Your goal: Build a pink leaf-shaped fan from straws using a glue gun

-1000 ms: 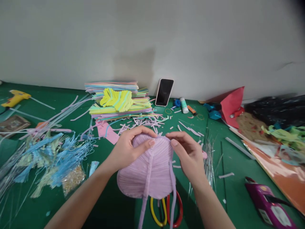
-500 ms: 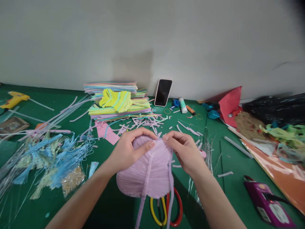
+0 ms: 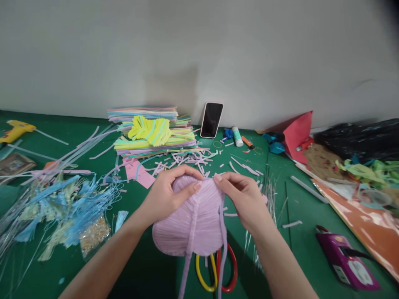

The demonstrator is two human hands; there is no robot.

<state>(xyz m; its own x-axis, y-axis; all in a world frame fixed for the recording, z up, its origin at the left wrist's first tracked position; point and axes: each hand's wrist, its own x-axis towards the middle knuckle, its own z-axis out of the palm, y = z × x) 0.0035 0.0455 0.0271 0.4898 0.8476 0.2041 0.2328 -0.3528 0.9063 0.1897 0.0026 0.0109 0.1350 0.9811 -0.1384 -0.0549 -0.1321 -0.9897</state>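
I hold a pale purple, ribbed, leaf-shaped paper piece over the green table. My left hand grips its upper left edge, thumb on the front and fingers curled behind. My right hand pinches the top right edge, close to the left thumb. Two purple strips hang from the piece toward me. Under it lie scissors with yellow handles and red handles.
Behind the hands are a stack of coloured paper strips, scattered cuttings, a phone leaning on the wall and a glue stick. Blue tassels lie left, a purple glue gun and orange sheet right.
My right hand has slid left along the top edge of the purple piece toward my left thumb. The left hand keeps its grip.
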